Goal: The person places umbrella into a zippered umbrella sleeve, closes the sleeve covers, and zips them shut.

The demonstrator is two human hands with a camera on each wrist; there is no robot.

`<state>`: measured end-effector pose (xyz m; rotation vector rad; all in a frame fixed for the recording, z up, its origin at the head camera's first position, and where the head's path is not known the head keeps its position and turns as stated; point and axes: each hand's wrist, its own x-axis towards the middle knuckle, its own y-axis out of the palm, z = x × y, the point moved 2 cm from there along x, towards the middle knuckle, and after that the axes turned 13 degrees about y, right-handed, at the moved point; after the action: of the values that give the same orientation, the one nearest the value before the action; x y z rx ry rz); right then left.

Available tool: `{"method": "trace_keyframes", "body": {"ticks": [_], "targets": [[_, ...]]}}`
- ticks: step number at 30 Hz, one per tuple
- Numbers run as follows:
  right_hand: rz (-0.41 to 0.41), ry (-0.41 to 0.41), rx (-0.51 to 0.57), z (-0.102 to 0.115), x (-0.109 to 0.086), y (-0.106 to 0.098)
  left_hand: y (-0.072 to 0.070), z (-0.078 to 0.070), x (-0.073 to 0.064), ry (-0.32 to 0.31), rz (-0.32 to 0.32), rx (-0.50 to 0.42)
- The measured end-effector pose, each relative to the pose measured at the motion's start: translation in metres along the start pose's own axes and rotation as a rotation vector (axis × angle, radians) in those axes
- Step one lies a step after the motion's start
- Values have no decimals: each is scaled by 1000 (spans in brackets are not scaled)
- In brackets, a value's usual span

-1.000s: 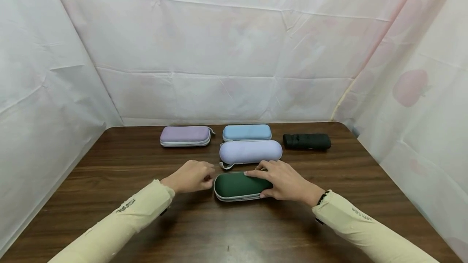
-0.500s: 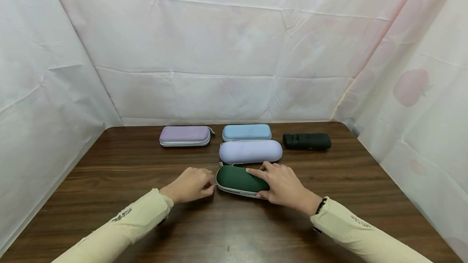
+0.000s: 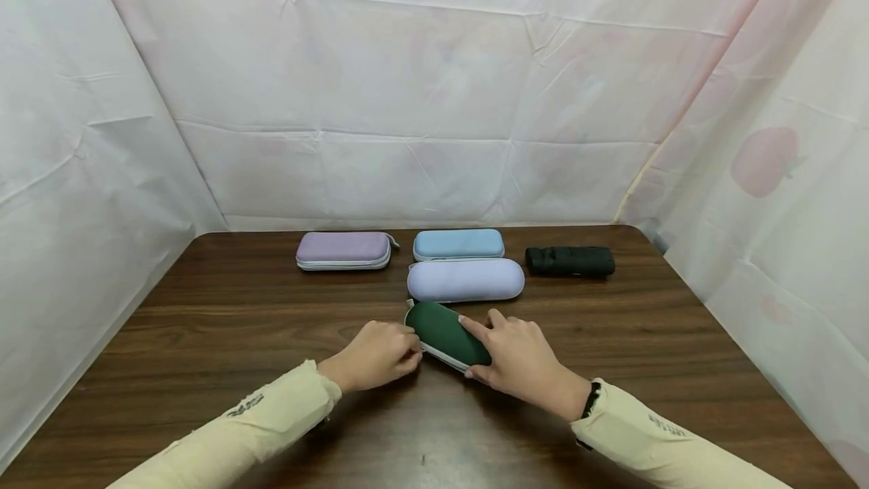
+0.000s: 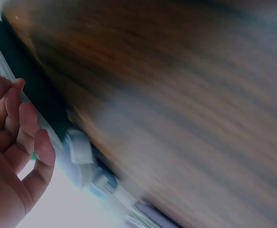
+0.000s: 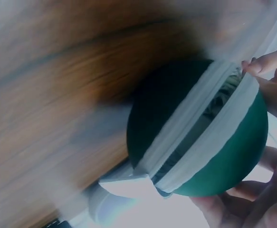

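Note:
A dark green zip glasses case (image 3: 444, 330) lies slantwise on the brown table, its left end farther from me. My right hand (image 3: 523, 361) grips its right end, fingers over the top and thumb at the near seam. My left hand (image 3: 380, 357) is at the near left side, thumb and index finger pinching at the zipper; in the left wrist view their tips (image 4: 17, 84) meet on its pale tape. The zipper pull itself is hidden. At the end seen in the right wrist view, the pale zipper tapes stand apart, leaving a gap (image 5: 209, 116); a white tab (image 5: 131, 186) hangs there.
Just behind the green case lies a lavender case (image 3: 465, 280), with a light blue case (image 3: 458, 244) directly beyond it. A purple case (image 3: 342, 249) sits at the back left, a black pouch (image 3: 570, 261) at the back right. White sheets (image 3: 407, 96) wall the table.
The green case has turned: its left end swung away from me, its right end toward me. My left hand has shifted right, staying at the case's left end.

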<state>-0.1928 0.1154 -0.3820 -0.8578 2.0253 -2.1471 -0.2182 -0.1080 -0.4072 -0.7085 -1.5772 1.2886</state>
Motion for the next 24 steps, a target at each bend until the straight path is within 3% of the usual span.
{"method": "trace_keyframes", "body": {"ticks": [5, 10, 13, 19, 22, 24], "targets": [[21, 17, -4, 11, -3, -4, 3, -13, 11, 23, 27, -33], [53, -66, 0, 9, 6, -10, 4, -18, 14, 27, 34, -52], [95, -227, -24, 1, 21, -15, 2, -17, 12, 23, 29, -53], [144, -684, -220, -4, 41, -16, 4, -16, 9, 20, 54, -83], [126, -773, -277, 0, 43, -15, 5, -17, 9, 15, 68, -88], [132, -772, -286, 2, 44, -16, 4, -17, 8, 8, 75, -86]]}}
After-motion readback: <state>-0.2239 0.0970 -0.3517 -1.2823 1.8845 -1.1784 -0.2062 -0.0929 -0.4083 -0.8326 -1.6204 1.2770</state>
